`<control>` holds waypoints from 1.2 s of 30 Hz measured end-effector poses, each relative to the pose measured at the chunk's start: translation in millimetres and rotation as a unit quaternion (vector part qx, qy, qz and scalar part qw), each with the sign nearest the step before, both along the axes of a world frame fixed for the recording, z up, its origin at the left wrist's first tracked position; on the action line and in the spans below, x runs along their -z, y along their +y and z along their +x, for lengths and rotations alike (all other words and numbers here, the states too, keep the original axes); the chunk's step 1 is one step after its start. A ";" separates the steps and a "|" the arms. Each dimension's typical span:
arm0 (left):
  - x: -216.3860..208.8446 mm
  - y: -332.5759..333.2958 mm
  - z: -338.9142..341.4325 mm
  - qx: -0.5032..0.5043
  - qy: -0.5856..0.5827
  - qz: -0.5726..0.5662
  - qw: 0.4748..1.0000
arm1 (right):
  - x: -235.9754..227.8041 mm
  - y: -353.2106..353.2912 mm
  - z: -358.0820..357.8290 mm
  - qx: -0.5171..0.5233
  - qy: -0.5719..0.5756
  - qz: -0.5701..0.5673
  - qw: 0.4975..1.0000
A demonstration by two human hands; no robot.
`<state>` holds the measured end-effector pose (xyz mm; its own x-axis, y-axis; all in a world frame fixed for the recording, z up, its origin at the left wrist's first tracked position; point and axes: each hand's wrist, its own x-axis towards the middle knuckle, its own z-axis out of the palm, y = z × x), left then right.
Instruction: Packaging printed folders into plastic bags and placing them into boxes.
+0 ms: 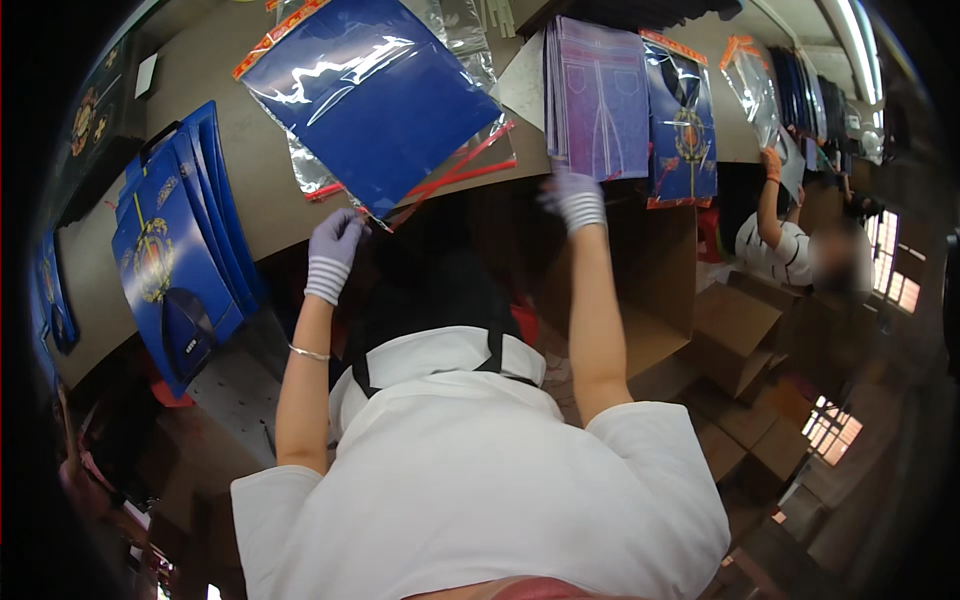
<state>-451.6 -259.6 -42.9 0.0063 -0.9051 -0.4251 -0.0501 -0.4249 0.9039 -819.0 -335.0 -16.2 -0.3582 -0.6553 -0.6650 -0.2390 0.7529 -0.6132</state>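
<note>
A folded dark blue item [370,100] lies tilted on the table inside a clear plastic bag [303,165] with an orange-red header and a red strip at its opening. My left hand [338,245], in a pale lavender glove with a striped cuff, is closed at the bag's near corner, fingertips pinched on its edge. Near the front table edge, my right hand [574,200], gloved the same way, is blurred by motion. It is beside the lower edge of a stack of purple sheets printed with jeans [600,100]; whether it touches them I cannot tell.
Blue printed garment-shaped pieces [165,245] fan over the table's left edge. A packed blue piece [683,125] and an empty-looking clear bag [750,85] lie to the right. Cardboard boxes [735,330] stand below right. Another person [785,245] works at the far right.
</note>
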 end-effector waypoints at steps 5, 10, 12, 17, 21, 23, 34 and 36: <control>-19.5 -75.4 -69.7 0.109 -0.227 -0.182 0.950 | 38.8 -11.2 -101.7 0.075 -0.050 0.229 0.969; 23.8 -119.6 -86.3 0.213 -0.449 -0.232 0.836 | 59.6 84.5 -135.0 0.228 -0.068 -0.140 0.961; 43.4 -122.7 -66.8 0.236 -0.414 -0.216 0.852 | 32.7 133.9 -135.7 0.205 0.024 -0.246 0.947; 24.1 -129.5 -81.6 0.093 -0.129 -0.122 0.980 | -54.5 169.2 -53.2 0.155 0.131 -0.331 0.922; -1.9 -131.5 -90.5 0.053 -0.090 -0.151 0.983 | -37.4 173.0 44.4 -0.003 0.063 -0.186 0.980; -11.8 -132.5 -92.2 0.051 -0.135 -0.151 0.978 | -25.6 179.2 70.1 -0.062 0.052 -0.210 0.974; -46.3 -90.4 -65.9 0.113 -0.163 -0.205 0.958 | -63.4 128.1 98.9 -0.212 0.045 -0.244 0.945; -56.9 -83.7 -75.7 0.149 -0.122 -0.219 0.957 | -22.1 72.9 118.9 -0.216 -0.010 -0.385 0.897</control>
